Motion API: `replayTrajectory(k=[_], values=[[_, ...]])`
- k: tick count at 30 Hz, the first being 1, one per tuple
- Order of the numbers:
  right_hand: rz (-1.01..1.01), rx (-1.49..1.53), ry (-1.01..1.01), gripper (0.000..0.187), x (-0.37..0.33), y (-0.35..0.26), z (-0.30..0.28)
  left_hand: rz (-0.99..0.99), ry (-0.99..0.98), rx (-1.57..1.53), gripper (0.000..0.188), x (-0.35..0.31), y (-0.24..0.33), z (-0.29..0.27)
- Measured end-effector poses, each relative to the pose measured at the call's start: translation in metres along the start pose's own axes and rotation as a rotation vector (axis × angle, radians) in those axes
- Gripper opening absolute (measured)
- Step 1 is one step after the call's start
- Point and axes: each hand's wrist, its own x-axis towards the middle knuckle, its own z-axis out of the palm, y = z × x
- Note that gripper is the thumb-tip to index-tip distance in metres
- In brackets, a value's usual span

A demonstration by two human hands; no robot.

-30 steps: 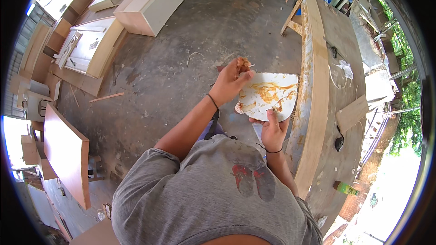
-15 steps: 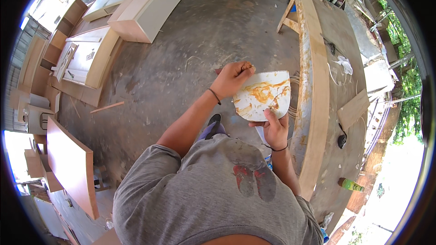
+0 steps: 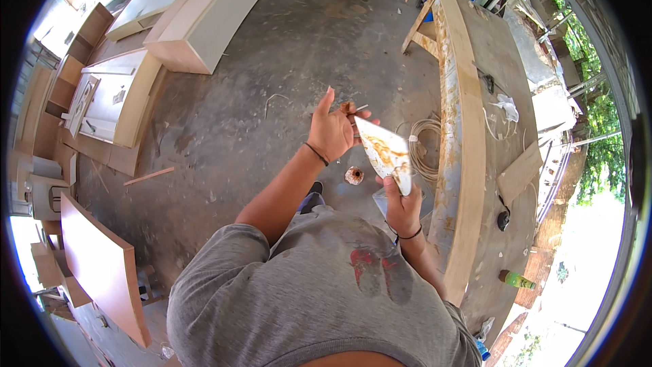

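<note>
My right hand grips the lower end of a white flat board with a curved edge, smeared orange-brown. The thumb lies on its face, and the board is tilted steeply. Beside its upper corner is my left hand, thumb pointing up. A small brown-smeared tool with a thin pale edge sits at its fingers; its exact kind is unclear. Some left fingertips show by the board's upper edge; whether they touch it I cannot tell. Below, a small round brown-and-white crusted thing with a dark hollow is on the floor.
A long plank with a brown-smeared side runs along my right, by a coiled hose or cable. Farther right are a black tape measure and a green bottle. Wooden cabinets and a panel stand left.
The board has turned from nearly face-on to steeply tilted, its lower end dropping slightly. My left hand has moved lower and turned, thumb up. The crusted round thing on the floor has come into view.
</note>
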Motion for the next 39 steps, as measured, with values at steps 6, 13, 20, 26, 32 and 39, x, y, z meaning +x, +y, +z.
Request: replayTrajectory(k=[6,13,20,26,32,39], values=[[-0.243,-0.453,-0.356,0.052,0.022,-0.011,0.015,-0.059,-0.122,0.146,0.089,0.014,0.012,-0.006],[-0.373,-0.641,-0.097,0.05,0.055,-0.028,-0.009,-0.409,-0.374,0.418,0.111,0.014,0.028,0.008],[-0.272,-0.422,-0.173,0.016,0.099,-0.011,-0.011,-0.769,-0.475,0.383,0.11,0.024,0.019,-0.006],[-0.199,-0.423,0.021,0.011,0.09,-0.01,-0.005,-0.839,-0.568,0.137,0.107,0.019,0.026,0.008],[-0.18,-0.182,0.162,0.018,0.09,-0.001,0.006,-0.797,-0.48,0.191,0.104,0.022,0.038,0.02],[-0.188,-0.326,-0.056,0.019,0.099,-0.006,0.009,-0.901,-0.623,0.195,0.102,0.03,0.044,0.002]])
